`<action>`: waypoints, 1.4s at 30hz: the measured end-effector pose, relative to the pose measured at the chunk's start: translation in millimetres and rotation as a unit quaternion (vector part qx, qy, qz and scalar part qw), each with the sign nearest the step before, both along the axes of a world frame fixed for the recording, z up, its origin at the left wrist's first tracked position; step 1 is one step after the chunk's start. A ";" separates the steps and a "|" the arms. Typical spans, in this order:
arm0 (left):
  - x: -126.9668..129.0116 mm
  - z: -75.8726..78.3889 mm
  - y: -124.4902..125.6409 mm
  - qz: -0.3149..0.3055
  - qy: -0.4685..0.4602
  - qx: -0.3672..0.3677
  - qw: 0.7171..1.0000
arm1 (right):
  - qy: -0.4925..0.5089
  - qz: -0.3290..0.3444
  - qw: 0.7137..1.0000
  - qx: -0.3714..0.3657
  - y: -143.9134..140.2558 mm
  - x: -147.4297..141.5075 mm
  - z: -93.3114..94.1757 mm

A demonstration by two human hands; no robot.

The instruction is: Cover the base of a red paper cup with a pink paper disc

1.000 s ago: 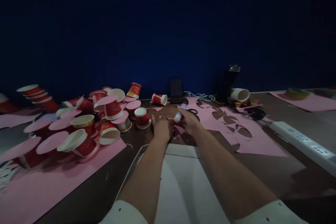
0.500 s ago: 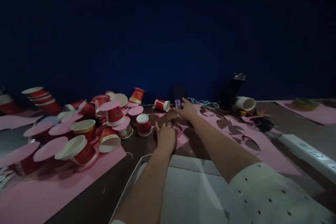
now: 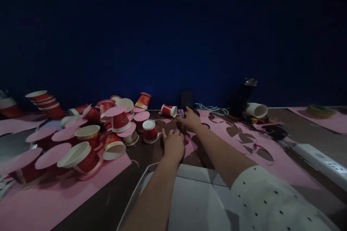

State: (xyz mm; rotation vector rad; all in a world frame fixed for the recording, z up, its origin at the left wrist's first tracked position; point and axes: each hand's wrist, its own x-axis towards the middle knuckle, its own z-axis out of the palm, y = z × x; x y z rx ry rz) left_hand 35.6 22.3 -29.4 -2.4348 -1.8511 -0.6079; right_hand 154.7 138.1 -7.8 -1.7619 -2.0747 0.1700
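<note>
Cups (image 3: pixel 116 126) crowd the left of the table (image 3: pixel 127 177): red paper ones, mostly tipped or lying on their sides, white insides showing and nothing visible in them. Several carry pink paper discs (image 3: pixel 52 150) over their mouths. One short stack (image 3: pixel 45 101) leans at far left. One cup (image 3: pixel 150 131) stands upside down near the hands, another (image 3: pixel 168 110) lies on its side just beyond. White cup (image 3: pixel 256 109) lies tipped at right, beside a dark flask (image 3: pixel 242 94).

Right hand (image 3: pixel 189 119) reaches forward, fingers curled about a small purple-capped glue stick (image 3: pixel 181 113), which stands at the fingertips on the tabletop just right of the lying cup. Left hand (image 3: pixel 173 144) rests knuckles up on the table, fingers bent over a pink paper scrap (image 3: pixel 191 146); whether it grips anything, cannot tell.

Pink sheet (image 3: pixel 244 140) with cut-out holes spreads to the right. White tray (image 3: pixel 189 195) sits nearest the body, nothing seen in it.
</note>
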 end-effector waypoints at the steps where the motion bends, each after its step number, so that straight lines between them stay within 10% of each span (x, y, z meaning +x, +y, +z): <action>1: 0.0 -0.6 0.1 -0.001 -0.002 -0.001 1.000 | -0.002 -0.004 1.000 0.009 -0.4 0.3 1.5; 20: 0.8 -1.6 -0.8 0.013 -0.016 -0.004 1.000 | 0.112 -0.039 0.993 0.007 -9.9 -1.7 18.1; 33: -5.2 12.9 -0.1 -0.030 -0.016 -0.031 0.999 | 0.608 -0.123 0.783 0.042 -105.8 21.7 31.7; 42: -5.9 9.1 -2.4 -0.027 -0.048 -0.090 0.994 | 0.577 -0.107 0.810 -0.005 -116.8 29.0 10.2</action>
